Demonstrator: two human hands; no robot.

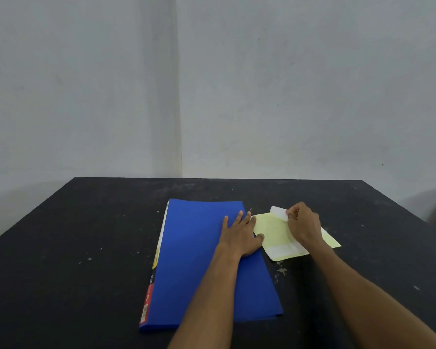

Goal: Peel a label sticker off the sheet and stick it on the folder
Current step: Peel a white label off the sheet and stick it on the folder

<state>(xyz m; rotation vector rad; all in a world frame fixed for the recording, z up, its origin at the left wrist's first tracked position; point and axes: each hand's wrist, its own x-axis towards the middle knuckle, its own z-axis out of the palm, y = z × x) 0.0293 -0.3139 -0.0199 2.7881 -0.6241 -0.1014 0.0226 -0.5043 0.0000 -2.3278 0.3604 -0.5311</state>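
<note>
Head view: right hand point(303, 222) pinches label sticker point(279, 213); left hand point(239, 235) flat, fingers spread, on folder point(196, 260) lying lengthwise away.

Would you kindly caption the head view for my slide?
Right hand lifts a white label sticker off the yellow sheet; left hand steadies the blue folder.

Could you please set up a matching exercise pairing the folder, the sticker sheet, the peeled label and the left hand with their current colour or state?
Things:
1. folder
2. sticker sheet
3. label
4. left hand

States:
A. pale yellow, lying right of the folder
B. white, pinched by the right hand
C. blue, flat on the table
D. pressed flat on the folder

Pairs: 1-C, 2-A, 3-B, 4-D
</note>
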